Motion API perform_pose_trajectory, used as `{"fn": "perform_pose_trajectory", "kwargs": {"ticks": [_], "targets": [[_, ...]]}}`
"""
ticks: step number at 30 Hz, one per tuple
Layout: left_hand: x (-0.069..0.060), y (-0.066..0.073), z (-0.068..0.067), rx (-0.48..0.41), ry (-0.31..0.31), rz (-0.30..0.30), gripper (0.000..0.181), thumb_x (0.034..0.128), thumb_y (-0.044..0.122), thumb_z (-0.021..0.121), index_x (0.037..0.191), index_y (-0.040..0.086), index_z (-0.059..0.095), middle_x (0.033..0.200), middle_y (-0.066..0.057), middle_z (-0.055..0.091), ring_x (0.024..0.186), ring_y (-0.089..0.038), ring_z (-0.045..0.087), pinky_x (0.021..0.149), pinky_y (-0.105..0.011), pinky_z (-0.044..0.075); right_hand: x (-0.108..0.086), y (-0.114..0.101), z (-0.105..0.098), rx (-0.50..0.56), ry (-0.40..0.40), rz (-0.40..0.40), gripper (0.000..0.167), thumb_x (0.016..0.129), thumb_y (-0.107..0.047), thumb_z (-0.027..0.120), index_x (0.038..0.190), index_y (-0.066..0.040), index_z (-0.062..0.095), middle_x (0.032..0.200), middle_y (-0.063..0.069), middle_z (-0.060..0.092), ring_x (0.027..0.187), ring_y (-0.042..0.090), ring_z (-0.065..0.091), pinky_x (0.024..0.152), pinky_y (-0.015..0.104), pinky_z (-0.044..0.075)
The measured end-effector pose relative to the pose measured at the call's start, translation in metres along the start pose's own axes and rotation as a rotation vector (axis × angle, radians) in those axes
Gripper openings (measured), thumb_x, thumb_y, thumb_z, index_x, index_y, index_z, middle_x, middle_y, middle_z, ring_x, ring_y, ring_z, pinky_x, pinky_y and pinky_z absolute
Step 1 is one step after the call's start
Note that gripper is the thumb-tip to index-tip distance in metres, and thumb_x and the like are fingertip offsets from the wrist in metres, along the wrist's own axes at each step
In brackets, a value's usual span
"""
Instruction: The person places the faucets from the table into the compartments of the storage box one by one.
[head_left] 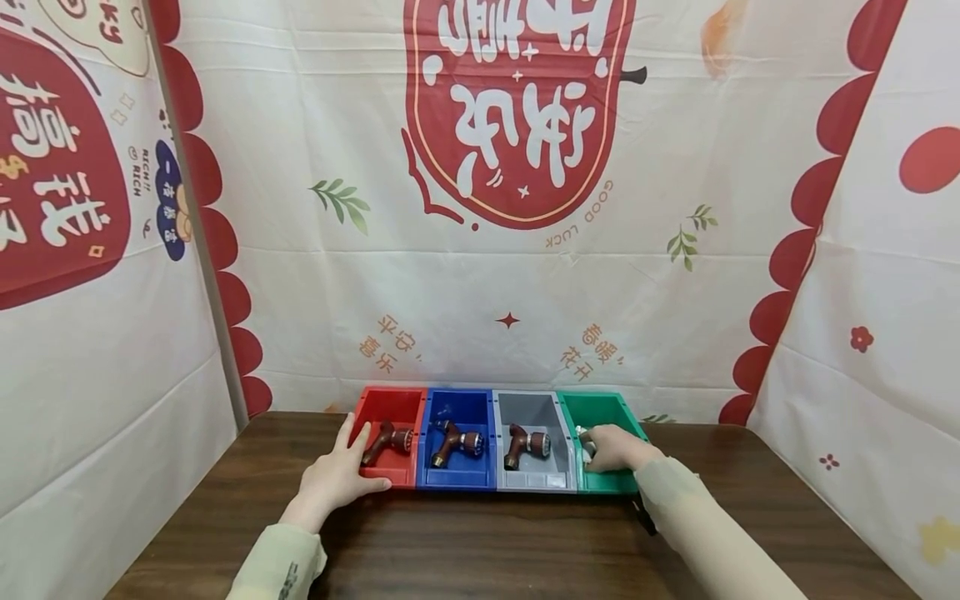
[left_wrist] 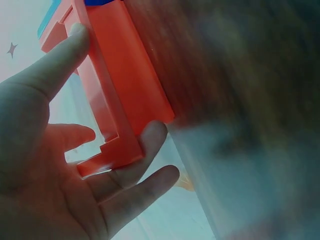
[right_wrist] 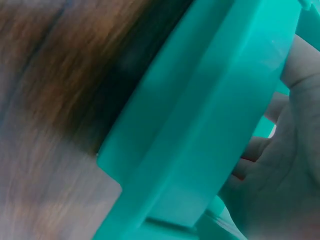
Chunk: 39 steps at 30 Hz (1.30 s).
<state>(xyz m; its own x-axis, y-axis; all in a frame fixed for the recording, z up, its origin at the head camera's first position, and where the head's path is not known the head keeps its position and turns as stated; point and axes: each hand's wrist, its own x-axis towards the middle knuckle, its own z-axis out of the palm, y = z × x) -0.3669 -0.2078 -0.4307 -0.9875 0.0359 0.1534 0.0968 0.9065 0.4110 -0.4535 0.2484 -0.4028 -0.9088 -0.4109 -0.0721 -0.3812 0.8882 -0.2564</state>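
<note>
My left hand (head_left: 337, 475) holds the front left corner of a red bin (head_left: 364, 400), its thumb on the front rim and fingers along the outer side; the left wrist view shows this hand (left_wrist: 55, 165) close up. A dark brown tap (head_left: 387, 442) lies in that bin. My right hand (head_left: 618, 447) reaches down into a green bin (head_left: 600, 404), fingers curled about a whitish, silvery thing (head_left: 589, 452) that they mostly hide. In the right wrist view, the green wall (right_wrist: 200, 120) covers the fingertips of this hand (right_wrist: 285, 165).
Between them, a blue bin (head_left: 457, 404) and a grey bin (head_left: 525, 406) each hold a brown tap with a metallic end. The bins stand joined in a row on a dark wooden table (head_left: 480, 542). A printed cloth (head_left: 300, 308) hangs behind. Something dark (head_left: 645, 517) lies under the right forearm.
</note>
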Motion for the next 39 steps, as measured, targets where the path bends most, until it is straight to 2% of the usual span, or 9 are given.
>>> {"fn": "perform_pose_trajectory", "kwargs": {"ticks": [8, 17, 21, 24, 27, 30, 33, 39], "targets": [[0.0, -0.011, 0.0, 0.002, -0.012, -0.01, 0.108, 0.0693, 0.058, 0.077, 0.153, 0.009, 0.029, 0.16, -0.018, 0.005, 0.098, -0.043, 0.061, 0.079, -0.063, 0.049, 0.008, -0.005, 0.0, 0.011, -0.058, 0.031, 0.055, 0.077, -0.013, 0.073, 0.128, 0.003, 0.06, 0.124, 0.019, 0.059, 0.093, 0.025, 0.049, 0.078, 0.041, 0.042], [0.008, -0.01, 0.002, -0.018, -0.023, 0.006, 0.108, 0.0698, 0.057, 0.077, 0.153, 0.009, 0.029, 0.161, -0.018, 0.004, 0.106, -0.047, 0.057, 0.083, -0.066, 0.046, 0.002, -0.006, 0.001, 0.044, -0.061, 0.065, 0.057, 0.078, -0.017, 0.075, 0.129, 0.002, 0.059, 0.128, 0.02, 0.058, 0.102, 0.026, 0.052, 0.091, 0.047, 0.045], [0.011, -0.009, 0.003, -0.023, -0.033, 0.006, 0.107, 0.0704, 0.056, 0.078, 0.153, 0.009, 0.029, 0.161, -0.018, 0.003, 0.107, -0.047, 0.057, 0.084, -0.066, 0.046, 0.001, -0.003, 0.002, 0.052, -0.055, 0.064, 0.057, 0.078, -0.018, 0.075, 0.13, 0.002, 0.059, 0.127, 0.019, 0.058, 0.1, 0.024, 0.052, 0.09, 0.046, 0.045], [0.013, -0.008, 0.003, -0.018, -0.037, 0.006, 0.107, 0.0704, 0.055, 0.078, 0.153, 0.008, 0.028, 0.16, -0.018, 0.004, 0.106, -0.047, 0.057, 0.083, -0.065, 0.047, 0.0, -0.001, 0.002, 0.057, -0.039, 0.046, 0.058, 0.078, -0.018, 0.075, 0.13, 0.001, 0.059, 0.128, 0.019, 0.058, 0.097, 0.023, 0.051, 0.084, 0.041, 0.044], [0.013, -0.005, 0.001, 0.006, -0.036, 0.002, 0.106, 0.0707, 0.053, 0.079, 0.152, 0.007, 0.029, 0.16, -0.02, 0.005, 0.102, -0.046, 0.059, 0.081, -0.064, 0.048, -0.004, -0.002, 0.001, 0.073, 0.023, 0.026, 0.055, 0.079, -0.017, 0.074, 0.129, 0.002, 0.06, 0.127, 0.021, 0.059, 0.098, 0.025, 0.054, 0.078, 0.04, 0.044], [0.012, -0.002, 0.0, 0.041, -0.037, -0.005, 0.104, 0.0719, 0.052, 0.078, 0.152, 0.007, 0.03, 0.158, -0.024, 0.006, 0.093, -0.042, 0.062, 0.076, -0.061, 0.051, -0.008, -0.005, 0.0, 0.089, 0.137, 0.033, 0.048, 0.083, -0.019, 0.073, 0.124, 0.005, 0.062, 0.121, 0.021, 0.062, 0.104, 0.032, 0.06, 0.082, 0.046, 0.05], [0.009, 0.0, -0.002, 0.076, -0.03, -0.008, 0.101, 0.0731, 0.052, 0.077, 0.151, 0.007, 0.032, 0.157, -0.027, 0.008, 0.082, -0.037, 0.062, 0.07, -0.056, 0.052, -0.013, -0.01, -0.001, 0.098, 0.241, 0.049, 0.045, 0.086, -0.022, 0.071, 0.119, 0.008, 0.064, 0.114, 0.021, 0.066, 0.106, 0.035, 0.061, 0.087, 0.052, 0.05], [0.007, 0.001, -0.01, 0.133, 0.011, -0.002, 0.097, 0.0753, 0.052, 0.075, 0.151, 0.009, 0.034, 0.156, -0.027, 0.017, 0.07, -0.029, 0.06, 0.063, -0.049, 0.052, -0.022, -0.015, 0.002, 0.115, 0.331, 0.054, 0.045, 0.088, -0.027, 0.07, 0.12, 0.005, 0.065, 0.116, 0.02, 0.065, 0.105, 0.035, 0.062, 0.087, 0.054, 0.05]]}}
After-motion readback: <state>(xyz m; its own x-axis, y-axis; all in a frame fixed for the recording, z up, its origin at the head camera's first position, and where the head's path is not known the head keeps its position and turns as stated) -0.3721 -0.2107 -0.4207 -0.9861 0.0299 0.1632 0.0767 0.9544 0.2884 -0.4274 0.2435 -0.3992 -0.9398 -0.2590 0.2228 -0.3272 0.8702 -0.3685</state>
